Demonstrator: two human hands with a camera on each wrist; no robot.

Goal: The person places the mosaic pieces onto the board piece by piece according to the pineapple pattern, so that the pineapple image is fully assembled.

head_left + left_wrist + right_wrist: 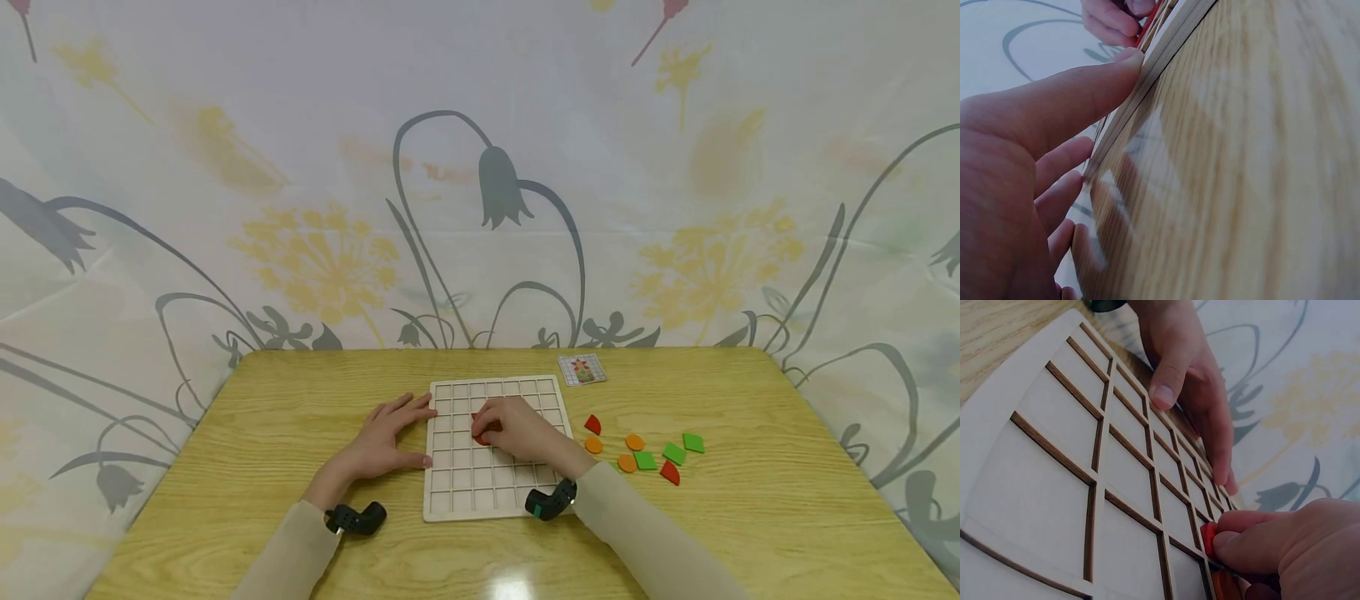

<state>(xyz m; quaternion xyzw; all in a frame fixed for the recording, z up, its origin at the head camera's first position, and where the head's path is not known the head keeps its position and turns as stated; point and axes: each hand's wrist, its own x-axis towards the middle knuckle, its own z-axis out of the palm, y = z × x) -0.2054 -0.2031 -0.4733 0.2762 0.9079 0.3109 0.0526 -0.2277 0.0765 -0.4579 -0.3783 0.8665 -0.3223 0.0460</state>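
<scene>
A pale wooden grid board (462, 502) lies flat on the table. Over its middle, my right hand (517, 429) pinches a small red piece (1208, 535) between thumb and fingers, right at a cell of the grid. An orange piece (1227, 585) shows just below that hand in the right wrist view, partly hidden by the fingers. At the board's left side is my left hand (378, 442), fingers spread and fairly straight. Its thumb tip (1130, 57) and fingertips rest along the board's edge.
Loose pieces lie right of the board: red quarter-rounds (592, 424), orange discs (634, 442) and several green diamonds (674, 453). A small picture card (582, 369) lies behind the board's right corner. A flower-patterned cloth (480, 275) hangs behind the wooden table (300, 400).
</scene>
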